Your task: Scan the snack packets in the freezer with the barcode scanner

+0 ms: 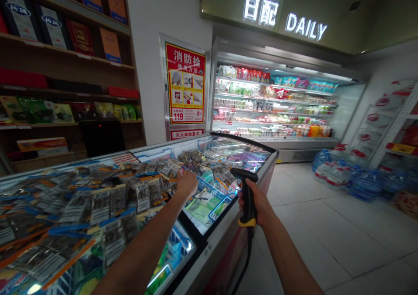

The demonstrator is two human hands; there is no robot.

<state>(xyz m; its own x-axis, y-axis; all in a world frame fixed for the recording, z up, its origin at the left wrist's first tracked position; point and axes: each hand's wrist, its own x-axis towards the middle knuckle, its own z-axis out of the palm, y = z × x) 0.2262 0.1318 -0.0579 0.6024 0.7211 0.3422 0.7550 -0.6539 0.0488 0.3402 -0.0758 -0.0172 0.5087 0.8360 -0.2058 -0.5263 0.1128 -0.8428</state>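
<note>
My right hand (257,201) is wrapped round the handle of a black barcode scanner (248,199) with a yellow base, held upright beside the freezer's edge. From its bottom a black cable hangs down. My left hand (187,182) reaches over the chest freezer's glass top, its fingers closed at the edge of a flat snack packet (170,169); the fingertips are partly hidden. Many similar clear packets (101,206) with white labels and blue or orange edges lie heaped over the glass to the left. Under the glass, green packages (204,208) show near a blue basket (212,186).
The chest freezer's white side (225,238) runs along the tiled floor (313,234). Water bottles (364,184) stand at the right. A lit refrigerated case (274,142) is at the back. Shelves (65,86) with boxes and a dark screen (101,138) stand left.
</note>
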